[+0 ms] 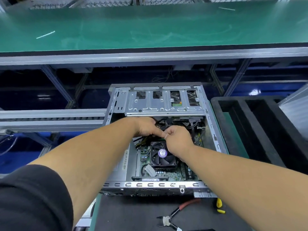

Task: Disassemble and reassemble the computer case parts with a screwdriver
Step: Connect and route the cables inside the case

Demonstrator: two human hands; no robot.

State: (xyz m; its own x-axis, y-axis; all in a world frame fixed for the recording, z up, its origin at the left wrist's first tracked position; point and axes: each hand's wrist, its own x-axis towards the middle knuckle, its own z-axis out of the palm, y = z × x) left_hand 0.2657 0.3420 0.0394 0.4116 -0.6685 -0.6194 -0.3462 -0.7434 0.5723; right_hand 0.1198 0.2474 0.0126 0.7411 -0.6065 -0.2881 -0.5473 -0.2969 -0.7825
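Black sleeve (31, 197) fills lower left of frame. My left hand (146, 126) reaches into the open case (115, 170) at centre, fingers curled among dark cables (162, 123); exact grip I cannot tell. Right hand (177, 138) touches it, thumb and forefinger pinched on something small and pale. Fan (162, 155) sits below both. Cutters (173, 215) lie lower right.

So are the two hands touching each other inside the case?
Touching. The head view shows the left hand extending a finger against the right hand, no gap between them, above the fan.
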